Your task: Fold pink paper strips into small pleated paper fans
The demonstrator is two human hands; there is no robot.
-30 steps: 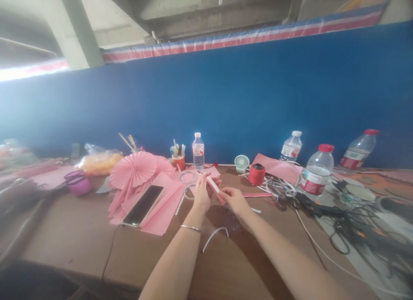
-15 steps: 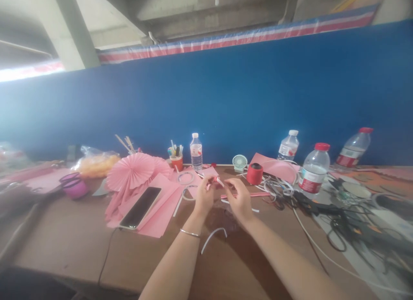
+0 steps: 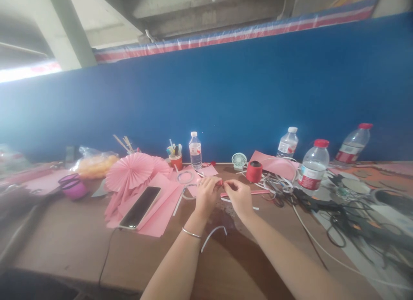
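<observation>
My left hand (image 3: 207, 193) is closed in a pinch over the middle of the table. At its fingertips shows a small pink-red strip (image 3: 220, 182), partly hidden by the fingers. Close on the right, my right hand (image 3: 239, 197) has thumb and forefinger pressed together near the strip's end; what they pinch is too small to make out. Just beyond the right fingers lies a flat pink-red strip (image 3: 260, 192). Below the hands, a curved white strip (image 3: 213, 236) rests on the brown table (image 3: 155, 265).
Left of my hands, a phone (image 3: 141, 207) lies on pink paper (image 3: 161, 224) beside a pleated pink paper fan (image 3: 129, 173). Behind stand a water bottle (image 3: 195, 151), a pen cup (image 3: 176, 162) and a small fan (image 3: 239, 161). Tangled cables (image 3: 342, 214) and bottles occupy the right.
The pale strip that showed between my fingertips is now mostly hidden, with a pink-red bit showing. My left hand has turned so its back faces up more; the right fingers have closed together.
</observation>
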